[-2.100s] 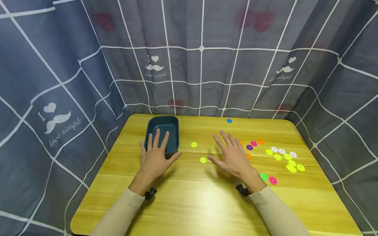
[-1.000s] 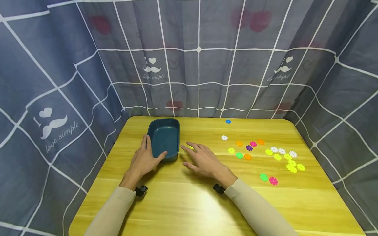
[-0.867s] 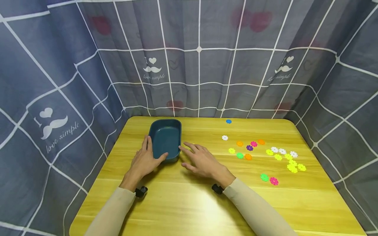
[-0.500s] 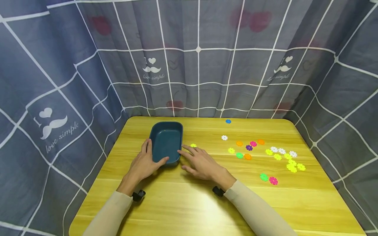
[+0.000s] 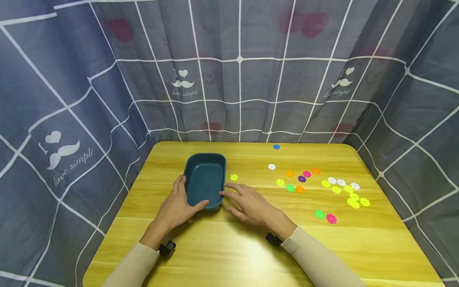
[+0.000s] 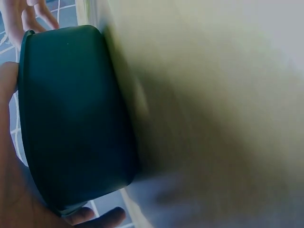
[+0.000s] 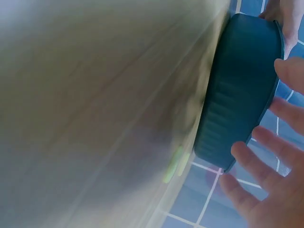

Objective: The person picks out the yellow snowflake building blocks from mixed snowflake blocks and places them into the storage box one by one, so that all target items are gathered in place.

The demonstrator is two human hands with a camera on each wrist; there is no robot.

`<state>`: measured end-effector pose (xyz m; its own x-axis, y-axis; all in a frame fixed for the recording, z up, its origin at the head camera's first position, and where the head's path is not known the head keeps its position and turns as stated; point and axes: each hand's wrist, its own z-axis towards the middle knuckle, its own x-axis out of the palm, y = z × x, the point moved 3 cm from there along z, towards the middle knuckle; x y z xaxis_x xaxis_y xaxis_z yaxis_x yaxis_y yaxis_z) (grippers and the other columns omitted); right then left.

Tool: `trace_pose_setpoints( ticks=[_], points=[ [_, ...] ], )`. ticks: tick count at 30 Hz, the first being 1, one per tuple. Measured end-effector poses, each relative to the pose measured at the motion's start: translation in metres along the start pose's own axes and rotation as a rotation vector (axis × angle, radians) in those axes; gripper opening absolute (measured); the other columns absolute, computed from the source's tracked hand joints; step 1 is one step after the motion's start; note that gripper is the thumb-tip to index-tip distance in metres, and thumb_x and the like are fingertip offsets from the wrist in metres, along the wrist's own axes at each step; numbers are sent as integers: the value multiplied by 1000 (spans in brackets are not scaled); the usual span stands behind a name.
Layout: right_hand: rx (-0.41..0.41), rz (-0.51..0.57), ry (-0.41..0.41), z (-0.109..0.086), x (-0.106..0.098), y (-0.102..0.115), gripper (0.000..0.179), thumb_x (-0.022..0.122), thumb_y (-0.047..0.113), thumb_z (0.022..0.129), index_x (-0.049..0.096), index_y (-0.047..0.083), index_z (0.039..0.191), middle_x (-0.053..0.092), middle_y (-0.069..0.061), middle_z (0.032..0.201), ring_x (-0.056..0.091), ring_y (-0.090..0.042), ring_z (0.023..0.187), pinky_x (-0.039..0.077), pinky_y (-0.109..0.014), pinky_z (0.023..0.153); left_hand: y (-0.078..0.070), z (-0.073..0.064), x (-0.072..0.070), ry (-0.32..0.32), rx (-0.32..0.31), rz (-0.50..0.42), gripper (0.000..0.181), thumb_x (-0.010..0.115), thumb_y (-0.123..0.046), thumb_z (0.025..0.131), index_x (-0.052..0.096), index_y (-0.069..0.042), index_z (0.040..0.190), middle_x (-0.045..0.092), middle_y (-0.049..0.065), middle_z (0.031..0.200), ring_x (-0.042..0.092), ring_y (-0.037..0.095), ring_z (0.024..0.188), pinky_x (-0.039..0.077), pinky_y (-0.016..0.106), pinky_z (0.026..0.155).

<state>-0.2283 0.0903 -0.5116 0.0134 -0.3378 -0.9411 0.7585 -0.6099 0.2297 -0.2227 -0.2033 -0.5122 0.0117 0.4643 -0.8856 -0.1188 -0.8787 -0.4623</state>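
Observation:
A dark teal plastic box (image 5: 205,183) with rounded corners sits on the table, its inside bare. My left hand (image 5: 175,205) grips its near left corner, thumb over the near rim and fingers along the left side. In the left wrist view the box wall (image 6: 71,109) fills the middle, with fingertips (image 6: 111,218) curling past its lower end. My right hand (image 5: 251,205) lies beside the right wall, fingers spread and fairly straight, fingertips against or close to the rim. The right wrist view shows these fingers (image 7: 256,164) along the box edge. A yellow-green flower-shaped disc (image 5: 234,177) lies behind the right hand.
Several flower-shaped discs lie across the right half: a white one (image 5: 271,166), a blue one (image 5: 276,147) at the back, a purple one (image 5: 302,179), a green one (image 5: 320,214) and a pink one (image 5: 331,218). Grid-patterned curtains (image 5: 222,79) enclose the wooden table (image 5: 229,255).
Both hands have come to the box, the right one swinging left from mid-table. The box has shifted right and nearer with the left hand on it. The scattered discs have stayed put.

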Motion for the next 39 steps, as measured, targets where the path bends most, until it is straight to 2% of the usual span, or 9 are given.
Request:
trace_pose_setpoints(
  ticks=[9, 17, 26, 34, 39],
  points=[
    [-48, 32, -17, -6, -7, -2, 54, 78, 35, 114, 67, 25, 165, 61, -12, 171, 62, -37, 159, 55, -62, 129, -3, -7, 4, 12, -16, -13, 144, 75, -91, 93, 12, 1, 185, 17, 26, 193, 60, 59, 156, 59, 75, 116],
    [-57, 63, -12, -3, -12, -11, 55, 79, 34, 114, 67, 21, 166, 64, -12, 169, 63, -37, 158, 55, -64, 129, -3, -6, 3, 35, -26, -7, 148, 74, -92, 93, 4, -3, 187, 11, 23, 196, 51, 60, 163, 55, 76, 121],
    [100, 85, -31, 5, -14, -44, 57, 78, 34, 115, 66, 14, 166, 66, -10, 165, 71, -37, 147, 60, -63, 120, -4, -6, 2, 34, -31, -2, 147, 75, -91, 93, 4, -4, 188, 11, 22, 196, 49, 58, 166, 55, 75, 121],
    [237, 130, 31, 23, -7, -72, 59, 79, 34, 114, 64, 12, 167, 66, -13, 162, 73, -34, 137, 62, -56, 119, -1, -7, 4, 42, -35, -6, 147, 73, -93, 93, 1, -7, 189, 9, 20, 197, 48, 57, 167, 54, 76, 121],
    [278, 191, 56, 36, -1, -88, 61, 79, 34, 114, 63, 11, 168, 65, -16, 160, 71, -33, 132, 61, -55, 119, -2, -7, 4, 31, -32, -8, 146, 74, -92, 93, 3, -7, 189, 10, 20, 197, 49, 57, 166, 56, 75, 119]
  ],
)
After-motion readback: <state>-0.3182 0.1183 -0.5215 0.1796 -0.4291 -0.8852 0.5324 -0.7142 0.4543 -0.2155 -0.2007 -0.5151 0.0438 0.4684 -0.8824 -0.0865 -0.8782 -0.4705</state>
